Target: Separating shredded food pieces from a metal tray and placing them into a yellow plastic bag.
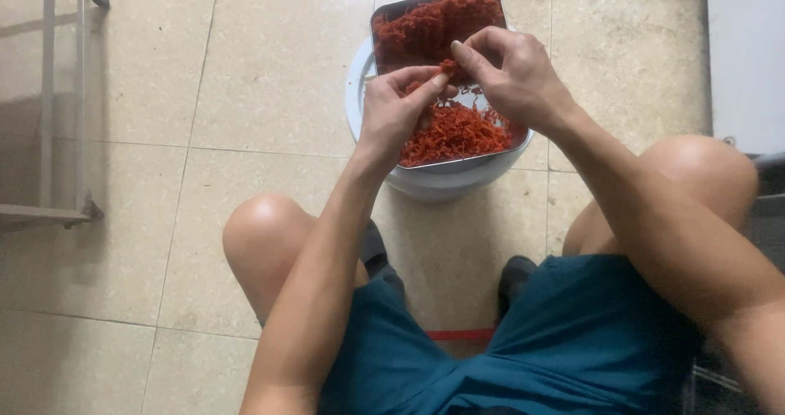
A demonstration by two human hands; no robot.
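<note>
Pulling a small clump of red shreds apart over a metal tray, seen from the head camera.

In the head view, the left hand (392, 108) and the right hand (511, 76) meet above the square metal tray (384, 14), which sits on a pale round bucket (437, 179) on the tiled floor (245, 80), between the person's bare knees. Each grip is closed in a pinch, thumb against fingertips, on the same little red clump (448, 66). The heap of red shreds (454, 133) fills the near part of the tray, and more lies at the far side. To do this well, I think the pull should be gentle and low over the tray, so loose threads fall back inside. A metal rack (49, 96) stands far left.
</note>
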